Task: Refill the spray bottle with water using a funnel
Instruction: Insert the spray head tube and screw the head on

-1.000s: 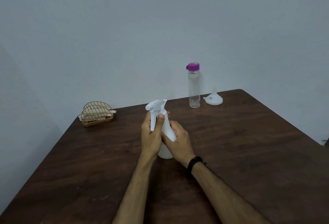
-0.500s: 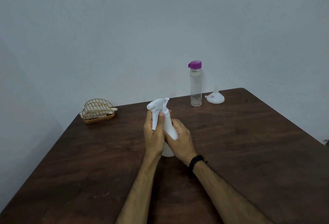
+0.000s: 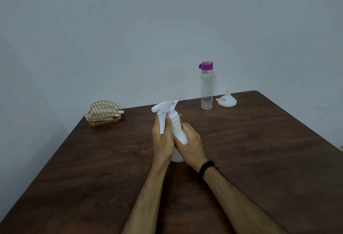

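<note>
Hands are both wrapping round the white spray bottle [image 3: 177, 131]: left hand [image 3: 163, 141] gripping its neck, right hand [image 3: 191, 145] holding its body.

Legible text: none. One marking noted: a small white sticker with red and blue print on the sloping side of the white funnel [image 3: 227, 100], standing mouth-down at the upper right of the frame; its characters are too small and blurred to read.
</note>
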`<move>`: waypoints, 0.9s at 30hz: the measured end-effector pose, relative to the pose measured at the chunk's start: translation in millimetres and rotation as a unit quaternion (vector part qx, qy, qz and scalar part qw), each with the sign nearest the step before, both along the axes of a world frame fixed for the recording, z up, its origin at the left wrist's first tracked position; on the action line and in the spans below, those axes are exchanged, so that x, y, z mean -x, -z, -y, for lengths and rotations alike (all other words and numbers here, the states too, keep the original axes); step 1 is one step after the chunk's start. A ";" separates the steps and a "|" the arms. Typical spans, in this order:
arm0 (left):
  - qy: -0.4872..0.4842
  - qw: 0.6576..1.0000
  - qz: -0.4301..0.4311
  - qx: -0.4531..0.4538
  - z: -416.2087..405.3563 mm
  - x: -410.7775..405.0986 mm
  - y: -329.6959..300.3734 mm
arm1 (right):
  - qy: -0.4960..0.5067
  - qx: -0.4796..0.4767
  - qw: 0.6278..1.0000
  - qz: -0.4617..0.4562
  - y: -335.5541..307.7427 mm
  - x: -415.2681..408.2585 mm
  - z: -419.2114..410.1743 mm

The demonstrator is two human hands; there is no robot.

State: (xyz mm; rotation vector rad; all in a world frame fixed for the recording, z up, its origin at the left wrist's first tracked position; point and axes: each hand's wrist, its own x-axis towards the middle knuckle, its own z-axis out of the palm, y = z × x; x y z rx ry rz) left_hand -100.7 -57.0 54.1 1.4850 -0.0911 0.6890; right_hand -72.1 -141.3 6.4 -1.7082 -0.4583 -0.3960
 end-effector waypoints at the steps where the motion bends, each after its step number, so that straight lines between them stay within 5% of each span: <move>1: 0.003 1.000 -0.007 0.000 -0.5 -0.8 0.7 | 0.000 -0.001 1.000 -0.001 -0.2 0.3 0.1; 27: 0.047 0.999 0.005 0.014 -3.7 3.2 -3.3 | -0.003 -0.006 1.000 0.006 0.3 0.3 0.0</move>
